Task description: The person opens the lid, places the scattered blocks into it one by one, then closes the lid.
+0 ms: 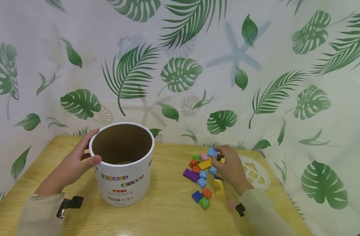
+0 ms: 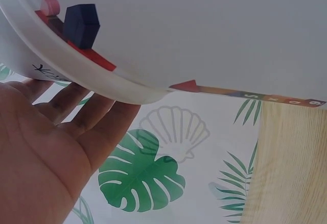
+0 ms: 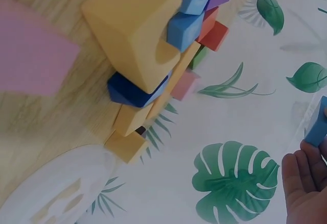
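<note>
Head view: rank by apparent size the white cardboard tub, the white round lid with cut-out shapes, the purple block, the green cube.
1. White cardboard tub, clearly largest.
2. White round lid with cut-out shapes, partly hidden behind the right hand.
3. Purple block.
4. Green cube, close to the purple block; it lies nearer the camera, so that gap is unsure.

Desk (image 1: 168,213): pale wood-grain top, smooth, with a slight sheen near its front edge. Tub (image 1: 124,183): smooth white outer wall, faintly glossy, carrying printed paper-like labels; inner wall matt brown, resembling cardboard. Blocks (image 1: 205,173), toward the desk's right edge: matt, painted-looking in solid colours, with smooth flat faces; material cannot be told for certain. Lid (image 1: 256,173): cream, smooth, plastic-looking, with cut-out openings. Backdrop (image 1: 256,82): thin cloth-like sheet, matt, printed with green leaves. Sleeves (image 1: 41,213): beige woven cloth, matt.
</note>
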Motion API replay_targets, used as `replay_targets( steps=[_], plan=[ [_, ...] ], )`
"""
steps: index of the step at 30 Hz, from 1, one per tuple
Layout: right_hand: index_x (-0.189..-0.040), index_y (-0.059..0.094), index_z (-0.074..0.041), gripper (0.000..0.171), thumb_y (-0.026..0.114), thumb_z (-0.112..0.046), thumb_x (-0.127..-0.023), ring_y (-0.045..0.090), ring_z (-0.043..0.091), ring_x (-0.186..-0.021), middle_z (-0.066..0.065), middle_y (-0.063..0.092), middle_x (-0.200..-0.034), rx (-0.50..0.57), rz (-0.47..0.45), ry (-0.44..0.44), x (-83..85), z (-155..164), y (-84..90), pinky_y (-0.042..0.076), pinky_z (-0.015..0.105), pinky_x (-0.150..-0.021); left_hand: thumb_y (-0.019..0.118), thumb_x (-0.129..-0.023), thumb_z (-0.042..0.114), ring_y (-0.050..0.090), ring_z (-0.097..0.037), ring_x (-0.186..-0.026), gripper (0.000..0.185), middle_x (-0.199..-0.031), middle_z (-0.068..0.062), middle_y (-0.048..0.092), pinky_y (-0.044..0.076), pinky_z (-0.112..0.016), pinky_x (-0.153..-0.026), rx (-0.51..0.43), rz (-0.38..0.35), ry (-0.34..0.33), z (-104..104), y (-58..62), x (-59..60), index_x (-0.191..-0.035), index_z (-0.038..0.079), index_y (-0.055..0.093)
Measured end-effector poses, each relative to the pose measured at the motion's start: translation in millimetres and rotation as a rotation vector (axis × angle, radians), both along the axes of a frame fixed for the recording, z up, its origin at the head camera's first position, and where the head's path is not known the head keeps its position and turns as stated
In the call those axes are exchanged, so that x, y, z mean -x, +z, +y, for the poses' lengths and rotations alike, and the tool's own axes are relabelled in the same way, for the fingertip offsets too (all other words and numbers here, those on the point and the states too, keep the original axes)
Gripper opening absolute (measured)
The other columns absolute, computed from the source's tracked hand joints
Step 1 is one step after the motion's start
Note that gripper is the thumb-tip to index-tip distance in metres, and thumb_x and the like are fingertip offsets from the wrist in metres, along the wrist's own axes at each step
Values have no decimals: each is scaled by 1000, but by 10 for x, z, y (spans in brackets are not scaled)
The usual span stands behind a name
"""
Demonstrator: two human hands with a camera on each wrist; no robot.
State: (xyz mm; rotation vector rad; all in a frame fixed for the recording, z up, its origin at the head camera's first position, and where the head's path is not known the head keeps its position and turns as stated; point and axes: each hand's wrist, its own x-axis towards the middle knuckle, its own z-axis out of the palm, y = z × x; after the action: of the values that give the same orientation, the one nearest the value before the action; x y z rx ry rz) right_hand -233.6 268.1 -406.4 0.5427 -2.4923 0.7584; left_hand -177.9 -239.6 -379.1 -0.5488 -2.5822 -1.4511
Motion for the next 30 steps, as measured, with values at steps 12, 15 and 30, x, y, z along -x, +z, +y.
replay_targets(
  steps=[12,15,30],
  plan=[
    [-118,71,-4,30,80,-16,-92,64,28,-101,10,70,-112,78,82,35,-46,-292,209,58,47,-86,65,-101,41,39,-54,-136,90,-160,-27,30,43,-75,-99,22,-5,14,-8,-8,25,-168,22,9],
    [-118,72,-5,30,80,-17,-92,62,26,-102,9,70,-111,81,98,47,-48,-405,268,54,47,-89,65,-101,41,40,-55,-135,90,-160,-27,29,42,-76,-100,27,-5,11,-2,-2,27,-168,21,9],
    [-122,68,-3,31,77,-11,-94,64,26,-103,9,66,-115,138,201,254,4,-1173,643,57,37,-89,67,-100,35,41,-53,-135,89,-159,-25,31,41,-75,-101,10,-2,1,2,-17,37,-167,24,9]
  ],
)
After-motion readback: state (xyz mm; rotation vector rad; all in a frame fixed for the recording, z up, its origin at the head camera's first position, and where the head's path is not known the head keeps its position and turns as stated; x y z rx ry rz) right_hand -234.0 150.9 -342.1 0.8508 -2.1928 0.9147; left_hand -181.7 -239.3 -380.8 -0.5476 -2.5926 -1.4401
